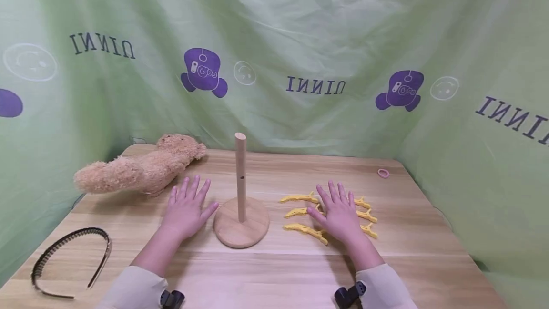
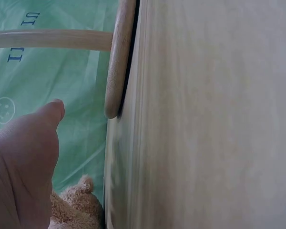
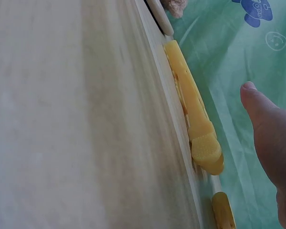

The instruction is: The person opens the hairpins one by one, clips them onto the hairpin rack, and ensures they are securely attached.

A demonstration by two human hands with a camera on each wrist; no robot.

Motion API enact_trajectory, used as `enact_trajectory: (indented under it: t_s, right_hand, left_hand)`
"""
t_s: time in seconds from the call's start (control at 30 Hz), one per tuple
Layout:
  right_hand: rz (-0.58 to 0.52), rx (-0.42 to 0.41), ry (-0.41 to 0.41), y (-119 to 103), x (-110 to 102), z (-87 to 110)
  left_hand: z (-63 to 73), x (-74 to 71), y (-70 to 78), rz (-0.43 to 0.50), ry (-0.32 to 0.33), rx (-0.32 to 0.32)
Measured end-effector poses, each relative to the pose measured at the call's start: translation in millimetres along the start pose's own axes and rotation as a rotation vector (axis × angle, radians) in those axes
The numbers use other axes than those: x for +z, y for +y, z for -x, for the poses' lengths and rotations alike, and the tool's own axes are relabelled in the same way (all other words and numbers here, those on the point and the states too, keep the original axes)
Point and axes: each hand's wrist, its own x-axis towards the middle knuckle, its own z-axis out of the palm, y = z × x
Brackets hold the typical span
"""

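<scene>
My left hand (image 1: 185,214), palm down with fingers spread, is just left of a wooden stand (image 1: 257,232) that has an upright post on a round base. In the left wrist view the thumb (image 2: 52,112) points toward that stand's base (image 2: 115,90). My right hand (image 1: 340,216), also spread flat, is over the midst of several yellow hair clips (image 1: 305,230), which lie in two columns; it partly hides some of them. One yellow clip (image 3: 193,100) shows large in the right wrist view, apart from the thumb (image 3: 257,102). Neither hand holds anything.
A fluffy pinkish-tan plush toy (image 1: 146,168) lies at the back left of the wooden table (image 1: 274,280). A black toothed headband (image 1: 70,235) is at the front left. At the back right lies a small pink ring (image 1: 383,173). Green printed cloth (image 1: 274,123) surrounds the table.
</scene>
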Motion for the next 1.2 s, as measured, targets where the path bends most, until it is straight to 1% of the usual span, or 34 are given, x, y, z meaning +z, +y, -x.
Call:
enact_trajectory:
  t_s: [0.2,0.27,0.37,0.43,0.53,0.67,0.7,0.77,0.87,1.0,1.1,1.2]
  right_hand:
    - [0.007,0.002,0.000,0.8,0.4,-0.3]
    - [-0.010,0.010,0.004,2.7,0.3,1.5]
    - [-0.058,0.021,0.030,7.0,-1.3,5.7]
    - [-0.095,0.036,0.048,11.9,-3.4,10.4]
    - [-0.163,0.067,0.073,24.9,-8.2,18.9]
    - [-0.260,0.123,0.084,48.4,-15.9,30.8]
    - [-0.280,0.141,0.083,54.3,-17.5,34.7]
    - [-0.301,0.156,0.082,65.6,-21.2,40.4]
    - [-0.309,0.177,0.073,80.6,-26.1,49.4]
    - [-0.316,0.227,0.032,95.6,-32.5,61.4]
    - [-0.323,0.252,0.015,103.3,-35.5,68.2]
    - [-0.340,0.250,0.015,107.9,-36.8,73.0]
  left_hand:
    - [-3.1,2.0,-2.1,0.001,0.004,0.013]
    - [-3.8,3.3,-1.8,0.007,0.009,0.017]
    - [-2.9,7.4,-1.5,0.033,0.009,0.027]
    - [-0.5,10.6,0.1,0.081,-0.002,0.031]
    - [4.6,17.3,4.5,0.193,-0.042,0.035]
    - [12.3,24.9,12.6,0.342,-0.102,0.018]
    - [14.1,26.6,14.5,0.372,-0.118,0.011]
    - [17.6,29.0,17.2,0.409,-0.128,-0.005]
    - [21.2,31.7,19.7,0.451,-0.121,-0.013]
    - [21.9,36.1,20.3,0.476,-0.093,0.006]
    - [20.7,39.7,19.1,0.482,-0.071,0.024]
    - [18.7,42.2,18.6,0.493,-0.056,0.039]
